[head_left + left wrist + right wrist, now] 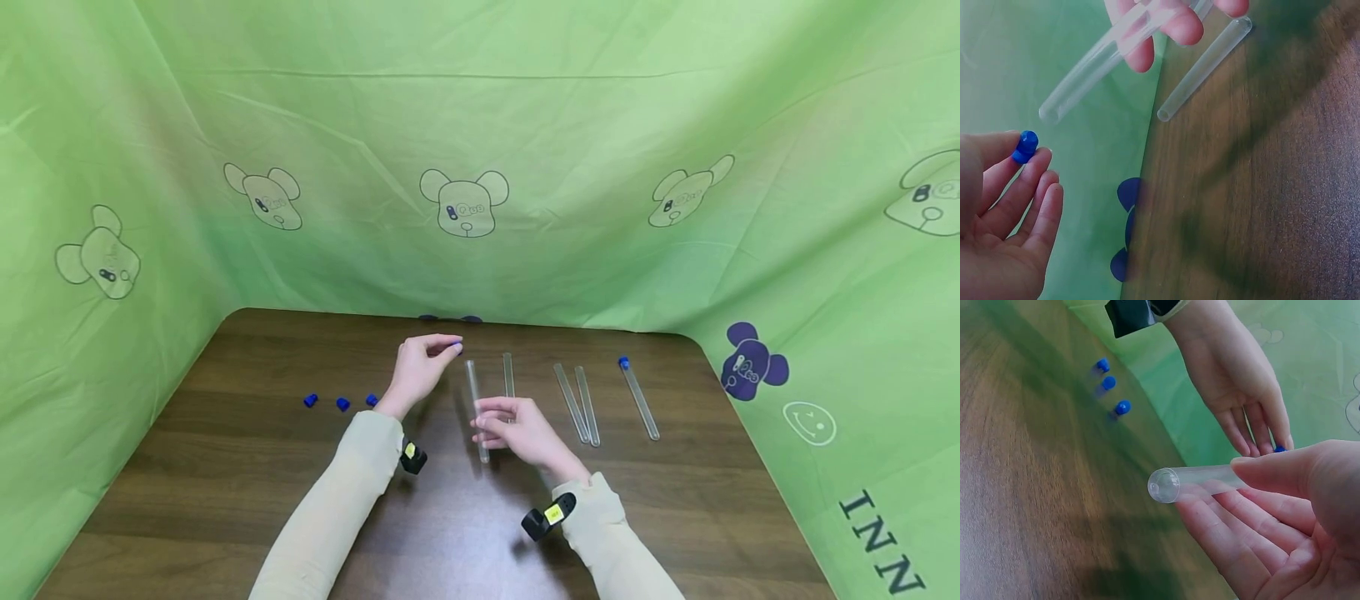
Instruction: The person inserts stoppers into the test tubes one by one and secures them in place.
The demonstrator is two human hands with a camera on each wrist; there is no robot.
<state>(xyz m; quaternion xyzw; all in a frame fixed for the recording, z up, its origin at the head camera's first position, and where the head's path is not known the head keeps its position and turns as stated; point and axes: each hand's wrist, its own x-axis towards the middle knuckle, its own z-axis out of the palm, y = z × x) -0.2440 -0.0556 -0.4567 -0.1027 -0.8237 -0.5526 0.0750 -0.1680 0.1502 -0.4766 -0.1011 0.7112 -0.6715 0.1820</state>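
Observation:
Between thumb and fingertips, my left hand (420,368) pinches a small blue cap (1025,147). My right hand (525,429) holds a clear test tube (472,387) between thumb and fingers, its rounded end toward me and its other end toward the cap. Cap and tube are apart. In the right wrist view the tube's rounded end (1165,485) points left, while only a bit of the cap shows past my thumb. An uncapped tube (508,371) lies on the table just behind my right hand, partly hidden by it.
Two uncapped tubes (588,408) lie close together to the right. Farther right is a tube with a blue cap (640,400). Several loose blue caps (342,404) sit left of my left forearm. Green cloth (465,275) hangs around the brown wooden table (225,467).

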